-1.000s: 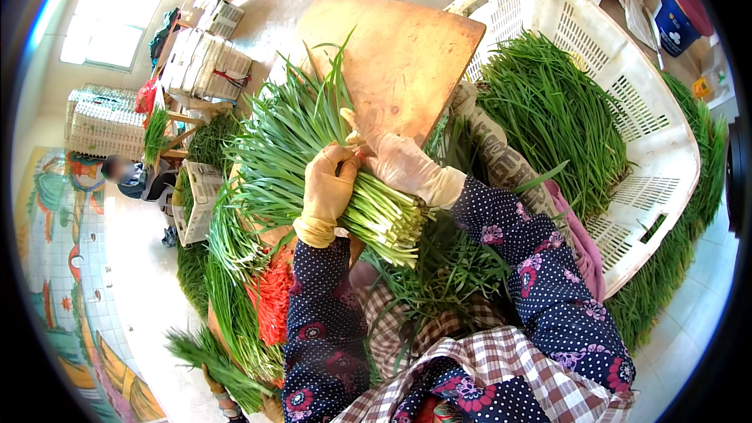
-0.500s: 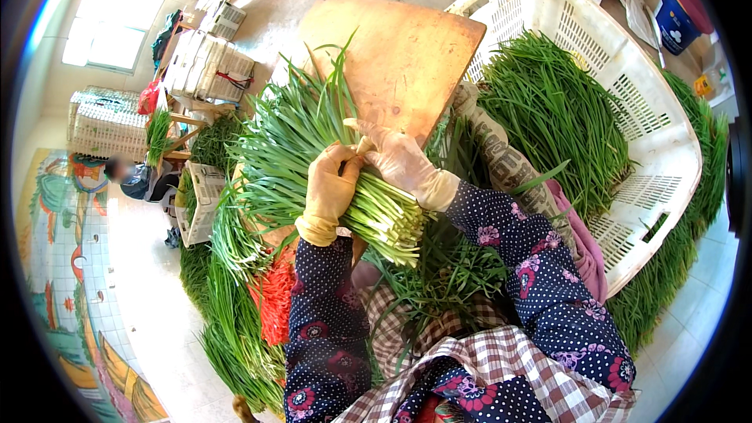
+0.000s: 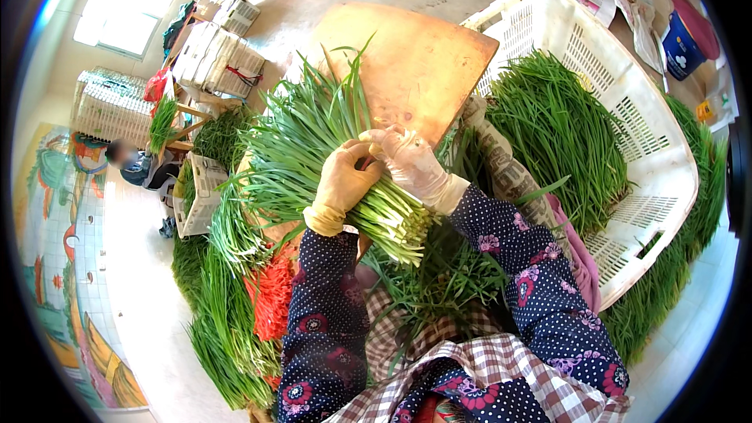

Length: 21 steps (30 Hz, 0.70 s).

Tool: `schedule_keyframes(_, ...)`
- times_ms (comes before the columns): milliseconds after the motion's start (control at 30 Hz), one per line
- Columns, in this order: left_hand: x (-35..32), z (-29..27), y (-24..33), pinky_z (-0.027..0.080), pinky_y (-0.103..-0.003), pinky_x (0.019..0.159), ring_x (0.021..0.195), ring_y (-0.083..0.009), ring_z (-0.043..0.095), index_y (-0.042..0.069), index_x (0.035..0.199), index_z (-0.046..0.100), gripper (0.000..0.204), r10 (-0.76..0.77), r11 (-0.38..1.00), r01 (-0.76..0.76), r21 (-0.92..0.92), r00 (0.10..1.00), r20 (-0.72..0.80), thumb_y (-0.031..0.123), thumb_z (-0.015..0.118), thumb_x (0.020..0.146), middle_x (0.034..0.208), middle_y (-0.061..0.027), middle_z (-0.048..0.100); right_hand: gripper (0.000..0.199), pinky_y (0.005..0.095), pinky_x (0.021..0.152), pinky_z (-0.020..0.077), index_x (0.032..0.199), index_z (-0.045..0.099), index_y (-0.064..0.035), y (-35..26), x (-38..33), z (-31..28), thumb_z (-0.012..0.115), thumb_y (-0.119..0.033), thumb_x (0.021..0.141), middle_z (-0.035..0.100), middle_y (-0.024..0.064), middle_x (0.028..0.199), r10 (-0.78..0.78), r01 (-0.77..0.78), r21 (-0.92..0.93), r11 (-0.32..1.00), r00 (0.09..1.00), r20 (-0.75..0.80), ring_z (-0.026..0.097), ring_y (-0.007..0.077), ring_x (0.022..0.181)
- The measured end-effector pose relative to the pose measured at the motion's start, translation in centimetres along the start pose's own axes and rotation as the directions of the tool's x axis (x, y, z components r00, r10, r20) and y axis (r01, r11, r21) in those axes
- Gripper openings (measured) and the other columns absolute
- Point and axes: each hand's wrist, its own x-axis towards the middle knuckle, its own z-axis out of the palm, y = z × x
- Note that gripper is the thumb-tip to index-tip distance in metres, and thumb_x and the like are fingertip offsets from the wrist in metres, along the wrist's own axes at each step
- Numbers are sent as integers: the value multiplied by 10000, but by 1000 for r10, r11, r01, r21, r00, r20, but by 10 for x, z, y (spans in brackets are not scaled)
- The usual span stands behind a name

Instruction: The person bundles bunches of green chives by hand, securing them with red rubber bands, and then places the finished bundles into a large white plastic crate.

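Observation:
A thick bunch of garlic chives [image 3: 313, 121] lies across a wooden board [image 3: 403, 63], its leaves fanned to the far left and its pale cut stems [image 3: 395, 223] toward me. My left hand [image 3: 342, 182], in a cream glove, rests closed over the bunch, fingers curled. Against its fingertips my right hand [image 3: 411, 164], in a thin whitish glove, is closed in a pinch. A small dark reddish spot shows between the hands; what the fingertips hold is too small to make out. Loose chive leaves [image 3: 439, 274] lie below the stems, over my lap.
A white slatted crate [image 3: 650, 157] holding more chives [image 3: 556, 133] stands at right. Left of my forearm are red strips [image 3: 272, 298] and piled chives [image 3: 227, 321]. A person [image 3: 133, 164] sits at far left near stacked crates [image 3: 219, 59]. A blue bucket [image 3: 681, 47] stands far right.
My right index finger, stretched out before, is now bent in against my left fingertips. Both hands stay on the bunch. The whole view has shifted slightly.

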Motion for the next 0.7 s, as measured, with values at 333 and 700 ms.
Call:
schedule_keyframes(333, 3, 6, -5, 440, -335, 616, 655, -283, 546, -13, 714, 578, 173, -36, 999, 37, 17, 997, -65, 157, 607, 706, 716, -133, 531, 201, 261, 714, 496, 1021, 561, -23, 9, -7, 2, 485, 49, 849, 587, 74, 937, 131, -139, 275, 951, 990, 45, 594, 163, 816)
schedule_keyframes(700, -8, -16, 6, 402, -313, 819, 703, -181, 525, -38, 640, 557, 76, -25, 918, 16, -396, 1000, -17, 17, 505, 648, 709, -87, 551, 192, 338, 728, 471, 937, 572, -59, -7, -4, 2, 584, 22, 764, 617, 87, 836, 60, -55, 99, 994, 997, -46, 588, 253, 825)
